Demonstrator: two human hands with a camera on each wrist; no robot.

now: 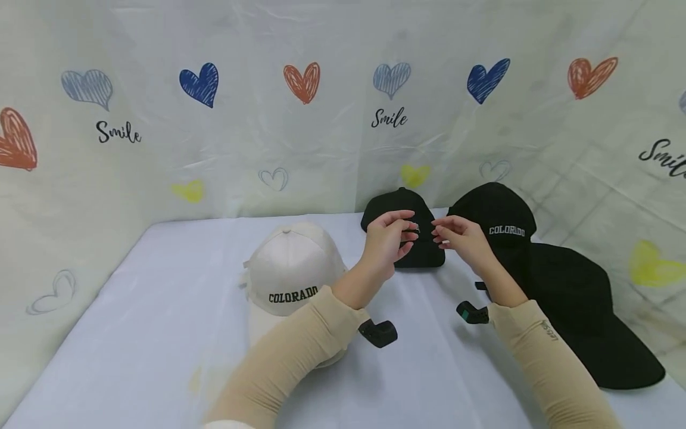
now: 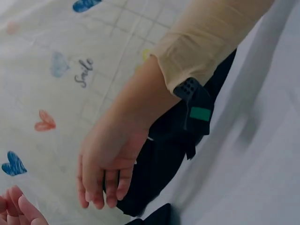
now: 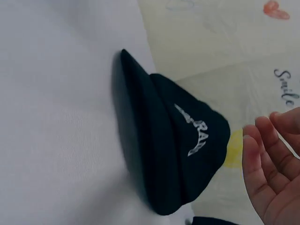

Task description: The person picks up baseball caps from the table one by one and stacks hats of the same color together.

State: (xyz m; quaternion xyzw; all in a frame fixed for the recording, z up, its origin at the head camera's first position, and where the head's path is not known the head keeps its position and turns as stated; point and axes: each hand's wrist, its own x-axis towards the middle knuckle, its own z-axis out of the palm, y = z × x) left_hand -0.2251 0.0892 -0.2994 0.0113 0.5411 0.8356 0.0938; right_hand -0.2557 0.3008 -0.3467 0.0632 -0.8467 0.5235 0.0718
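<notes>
Both hands hang in the air in front of a small black cap (image 1: 393, 201) with white lettering, which the right wrist view also shows as a black cap (image 3: 161, 145) on the table. My left hand (image 1: 387, 238) has loosely bent fingers with nothing between them. Facing it, my right hand (image 1: 462, 237) is likewise empty, its fingertips a short way from the left ones. In the left wrist view the right hand (image 2: 115, 154) shows its fingers hanging down. Below the left forearm, partly covered by it, sits a white cap (image 1: 292, 262) with dark COLORADO lettering.
At the right stand two overlapping black caps: a COLORADO cap (image 1: 495, 208) behind and another black cap (image 1: 584, 298) nearer, partly behind the right forearm. All rest on a white-covered table (image 1: 177, 310). A curtain (image 1: 241, 137) printed with hearts rises behind.
</notes>
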